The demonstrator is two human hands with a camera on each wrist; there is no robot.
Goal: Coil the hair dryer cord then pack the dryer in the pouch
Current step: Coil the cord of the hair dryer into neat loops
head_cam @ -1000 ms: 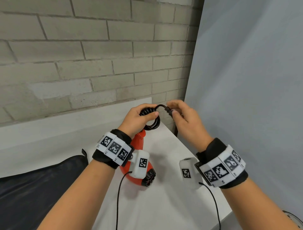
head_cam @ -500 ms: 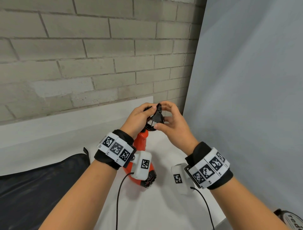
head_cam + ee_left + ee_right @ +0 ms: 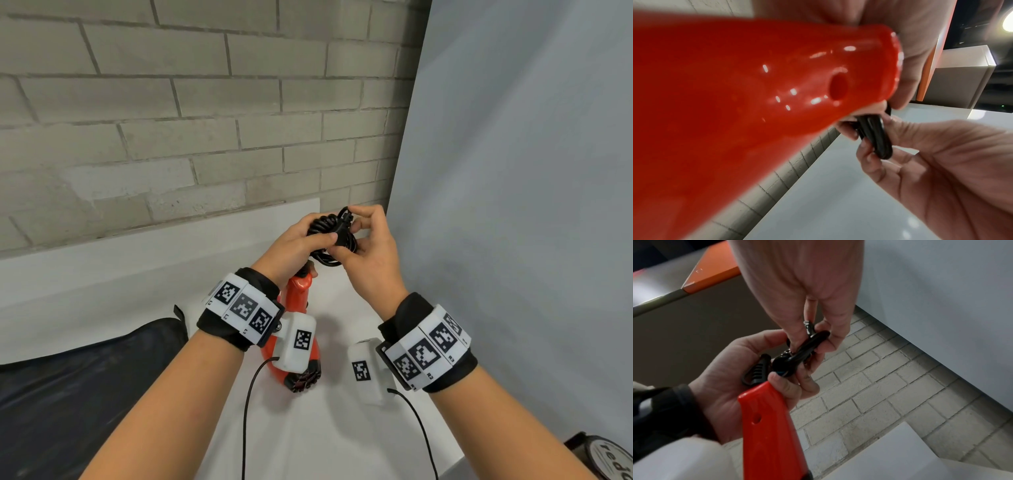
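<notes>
— Hair dryer cord, the black rubbery one, is bundled in loops at the top of the glossy red plastic dryer. Who has it?

— Both hands. The left hand curls round the coil and the handle end together; the right hand pinches the loose end with the black plug between thumb and fingertips, against the loops.

— So which step?

— The tail of the coiling, I'd say: the end is being tucked or fastened, though how it locks I can't tell.

— And the dryer itself?

— Hanging nozzle-down from the left hand over the white table. The black fabric pouch lies flat to the left, well apart.

— Next?

— Probably secure the end so the loops hold, then free the right hand to open the pouch.
</notes>
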